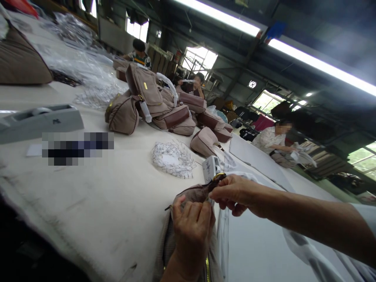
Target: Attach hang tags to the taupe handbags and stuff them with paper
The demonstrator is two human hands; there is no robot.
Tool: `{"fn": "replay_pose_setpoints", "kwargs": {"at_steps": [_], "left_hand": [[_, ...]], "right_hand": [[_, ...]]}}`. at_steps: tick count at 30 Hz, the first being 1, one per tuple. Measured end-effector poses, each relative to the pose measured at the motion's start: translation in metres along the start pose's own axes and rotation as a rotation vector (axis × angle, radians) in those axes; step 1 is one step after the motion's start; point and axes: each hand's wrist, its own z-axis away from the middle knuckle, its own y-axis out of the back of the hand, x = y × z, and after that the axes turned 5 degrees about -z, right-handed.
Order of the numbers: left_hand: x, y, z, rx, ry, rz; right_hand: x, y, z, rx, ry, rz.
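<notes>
A taupe bag (pixel 167 239) with a gold zipper stands at the table's front edge, close below me. Over its upper part, my left hand (pixel 192 223) is closed, fingers curled and pressed against the bag near its top. My right hand (pixel 235 194) pinches a dark brown strap tab (pixel 216 182) with a gold-coloured ring, at the bag's top edge. The two hands nearly meet there, and the right fingertips partly hide what lies between them. Just behind the strap tab stands a grey tape dispenser (pixel 210 168) with handwriting on it.
A ring of patterned wrapping (pixel 173 159) lies on the pale table (pixel 117 203). Beyond it are piled taupe bags (pixel 147 88). At left sit a larger tape dispenser (pixel 58 121) and clear plastic bags (pixel 85 70). A co-worker (pixel 270 137) handles white plastic at right; others sit farther back.
</notes>
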Motion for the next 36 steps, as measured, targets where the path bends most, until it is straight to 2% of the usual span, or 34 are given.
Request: {"fn": "replay_pose_setpoints", "kwargs": {"at_steps": [11,17,22,27,29,30,34,36], "left_hand": [[0.001,0.0,0.0,-0.009,-0.002,0.013],[0.0,0.0,0.0,-0.004,-0.003,0.016],[-0.001,0.001,0.0,0.03,-0.013,0.009],[-0.004,0.001,0.002,-0.079,-0.041,0.107],[-0.004,0.006,-0.001,-0.142,0.055,0.154],[-0.004,0.009,-0.003,-0.21,0.151,0.2],[-0.002,0.024,-0.013,-0.645,0.626,0.557],[-0.003,0.028,-0.016,-0.793,0.807,0.731]], "right_hand": [[0.005,0.0,-0.005,-0.007,-0.021,0.017],[-0.005,-0.002,-0.001,0.036,-0.068,0.077],[-0.009,-0.003,0.0,0.0,-0.092,0.109],[-0.004,0.0,-0.001,-0.025,-0.12,0.134],[0.005,0.002,0.0,-0.117,-0.1,0.057],[0.011,0.003,0.0,-0.161,-0.085,-0.003],[0.043,0.0,-0.003,-0.209,-0.004,-0.252],[0.057,-0.005,-0.005,-0.212,0.041,-0.326]]}}
